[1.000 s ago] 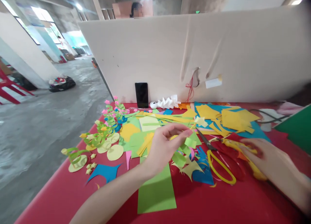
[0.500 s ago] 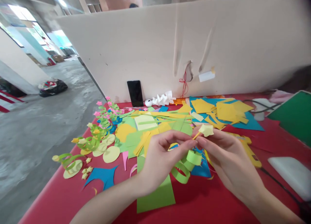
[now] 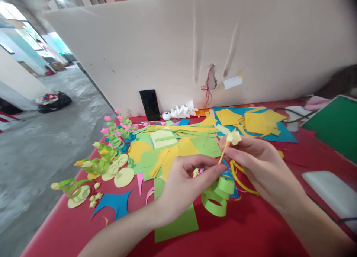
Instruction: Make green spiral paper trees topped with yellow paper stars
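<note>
A: Well, what do the hands work over?
B: A red table (image 3: pixel 251 231) strewn with cut paper. Beyond both hands a tall beige partition (image 3: pixel 167 45) closes it off, and a dark phone (image 3: pixel 150 104) leans at its foot. Out past the left hand's side, bare concrete floor (image 3: pixel 41 145) runs back toward pale columns and bright windows.
A: And close by?
B: Yellow squares (image 3: pixel 251 121) on blue paper lie beyond the right hand. A row of green curls on pale discs (image 3: pixel 92 167) stands well outside the left hand. A flat green sheet (image 3: pixel 178 223) lies under the left wrist.
A: What is being held?
B: A green paper spiral (image 3: pixel 219 197), a bright strip wound in loose loops, with its lowest loop down at the table. Above it a thin orange strip (image 3: pixel 222 156) slants up to a pale yellow star (image 3: pixel 234 137).
A: Where does it sit against the hands?
B: Between them. The left hand (image 3: pixel 181 186) has thumb and forefinger pinched at the spiral's top, where the orange strip's lower end meets it. The right hand (image 3: pixel 259 167) is closed on the star from beneath, just above and beyond the left fingertips. The hands are close together, and the spiral dangles below both.
</note>
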Demonstrator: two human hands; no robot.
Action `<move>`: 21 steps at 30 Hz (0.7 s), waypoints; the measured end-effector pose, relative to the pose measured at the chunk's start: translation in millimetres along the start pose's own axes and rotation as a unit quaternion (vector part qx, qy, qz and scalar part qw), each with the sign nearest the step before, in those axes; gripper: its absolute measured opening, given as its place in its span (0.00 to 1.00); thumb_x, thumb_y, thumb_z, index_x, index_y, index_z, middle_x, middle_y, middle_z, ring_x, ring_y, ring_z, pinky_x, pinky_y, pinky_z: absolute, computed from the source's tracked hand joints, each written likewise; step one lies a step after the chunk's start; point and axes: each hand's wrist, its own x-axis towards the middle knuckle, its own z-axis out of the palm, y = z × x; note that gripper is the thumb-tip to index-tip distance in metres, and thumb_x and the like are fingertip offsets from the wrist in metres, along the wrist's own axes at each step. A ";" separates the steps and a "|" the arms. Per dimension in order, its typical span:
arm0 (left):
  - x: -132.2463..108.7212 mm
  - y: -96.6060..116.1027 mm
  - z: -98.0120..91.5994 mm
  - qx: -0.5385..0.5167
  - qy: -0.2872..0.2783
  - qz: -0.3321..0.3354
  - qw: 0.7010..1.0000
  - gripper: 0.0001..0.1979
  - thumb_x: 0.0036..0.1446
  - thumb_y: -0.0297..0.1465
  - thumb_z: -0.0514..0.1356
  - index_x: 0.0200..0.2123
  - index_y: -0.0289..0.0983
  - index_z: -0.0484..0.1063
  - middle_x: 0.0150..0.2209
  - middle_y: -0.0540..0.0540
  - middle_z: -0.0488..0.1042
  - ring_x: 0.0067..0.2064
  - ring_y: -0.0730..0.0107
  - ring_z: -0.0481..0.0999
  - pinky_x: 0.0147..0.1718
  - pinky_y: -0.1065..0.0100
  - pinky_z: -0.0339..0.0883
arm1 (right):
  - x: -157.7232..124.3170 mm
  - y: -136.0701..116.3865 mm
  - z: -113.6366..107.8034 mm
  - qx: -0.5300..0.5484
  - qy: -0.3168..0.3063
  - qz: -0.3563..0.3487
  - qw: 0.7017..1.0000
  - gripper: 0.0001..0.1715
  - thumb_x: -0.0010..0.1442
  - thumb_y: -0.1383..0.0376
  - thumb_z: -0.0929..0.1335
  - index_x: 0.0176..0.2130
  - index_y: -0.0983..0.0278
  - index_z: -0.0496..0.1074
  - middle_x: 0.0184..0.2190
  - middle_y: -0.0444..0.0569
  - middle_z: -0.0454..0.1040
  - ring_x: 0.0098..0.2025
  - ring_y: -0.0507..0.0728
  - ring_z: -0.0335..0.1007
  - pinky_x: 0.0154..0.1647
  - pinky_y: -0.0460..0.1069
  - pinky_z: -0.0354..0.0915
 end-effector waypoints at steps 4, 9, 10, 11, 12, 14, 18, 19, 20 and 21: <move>-0.7 -1.2 -1.0 0.033 -0.022 0.009 0.999 0.09 0.50 0.35 0.64 0.24 0.35 0.77 0.22 0.48 0.76 0.24 0.76 0.70 0.24 0.75 0.63 | 1.5 -4.1 -2.7 -0.052 -0.037 0.003 0.998 0.08 0.53 0.62 0.71 0.25 0.62 0.71 0.23 0.41 0.69 0.27 0.50 0.66 0.28 0.43 0.65; 0.8 -1.5 -2.5 0.041 -0.009 0.019 0.999 0.10 0.51 0.36 0.64 0.23 0.36 0.77 0.22 0.48 0.76 0.25 0.75 0.71 0.24 0.75 0.65 | 1.0 -9.7 -9.8 -0.170 -0.019 -0.013 0.985 0.11 0.55 0.55 0.68 0.31 0.60 0.72 0.28 0.43 0.73 0.31 0.51 0.70 0.30 0.44 0.68; 1.5 -1.7 -3.2 0.038 -0.001 0.017 0.999 0.10 0.51 0.36 0.64 0.24 0.36 0.77 0.22 0.48 0.77 0.25 0.74 0.72 0.25 0.75 0.65 | 0.4 -8.5 -16.0 -0.225 -0.004 -0.021 0.974 0.14 0.56 0.52 0.67 0.34 0.59 0.72 0.32 0.44 0.74 0.33 0.52 0.71 0.32 0.45 0.69; 2.3 -2.1 -4.0 0.033 0.006 0.016 0.999 0.10 0.51 0.36 0.64 0.24 0.36 0.78 0.23 0.48 0.78 0.25 0.74 0.72 0.25 0.75 0.66 | -0.4 -5.4 -24.7 -0.273 0.015 -0.027 0.962 0.17 0.57 0.49 0.65 0.37 0.58 0.72 0.36 0.45 0.75 0.36 0.53 0.72 0.34 0.46 0.70; 3.3 -2.6 -4.9 0.028 0.011 0.016 0.999 0.10 0.50 0.36 0.64 0.24 0.36 0.78 0.23 0.48 0.78 0.26 0.75 0.73 0.25 0.76 0.66 | -1.2 0.3 -36.1 -0.306 0.030 -0.022 0.951 0.20 0.57 0.48 0.64 0.39 0.58 0.72 0.38 0.46 0.75 0.38 0.54 0.73 0.36 0.47 0.70; 5.4 -3.8 -6.8 0.013 0.021 0.023 0.999 0.08 0.51 0.36 0.65 0.25 0.38 0.78 0.24 0.49 0.79 0.27 0.76 0.74 0.27 0.78 0.67 | -3.5 19.9 -66.0 -0.376 0.077 -0.003 0.923 0.21 0.57 0.48 0.65 0.41 0.60 0.71 0.42 0.50 0.74 0.42 0.57 0.71 0.42 0.51 0.69; 8.5 -5.9 -9.6 -0.001 0.028 0.043 0.999 0.07 0.51 0.35 0.64 0.26 0.40 0.79 0.26 0.52 0.81 0.29 0.78 0.76 0.28 0.80 0.68 | -12.9 79.3 -138.9 -0.536 0.223 0.083 0.810 0.18 0.60 0.58 0.66 0.47 0.65 0.68 0.50 0.52 0.67 0.51 0.60 0.64 0.52 0.61 0.63; 8.8 -6.1 -10.0 0.001 0.030 0.045 0.999 0.07 0.51 0.35 0.64 0.25 0.40 0.79 0.26 0.52 0.81 0.29 0.78 0.76 0.28 0.80 0.68 | -16.0 93.5 -154.9 -0.558 0.237 0.107 0.788 0.19 0.60 0.59 0.66 0.49 0.66 0.67 0.51 0.53 0.67 0.51 0.60 0.64 0.51 0.61 0.63; 9.0 -6.4 -10.4 0.003 0.032 0.047 0.998 0.07 0.51 0.35 0.64 0.25 0.40 0.79 0.26 0.51 0.81 0.29 0.78 0.76 0.28 0.81 0.68 | -18.9 105.9 -168.6 -0.573 0.236 0.129 0.774 0.18 0.61 0.59 0.66 0.49 0.65 0.67 0.50 0.52 0.67 0.50 0.58 0.66 0.50 0.59 0.65; 9.1 -6.6 -10.6 0.005 0.033 0.049 0.998 0.07 0.51 0.35 0.64 0.25 0.40 0.79 0.26 0.51 0.81 0.29 0.77 0.76 0.28 0.81 0.68 | -21.3 116.2 -179.7 -0.584 0.236 0.149 0.762 0.19 0.61 0.59 0.66 0.49 0.66 0.67 0.49 0.52 0.68 0.48 0.58 0.67 0.48 0.58 0.66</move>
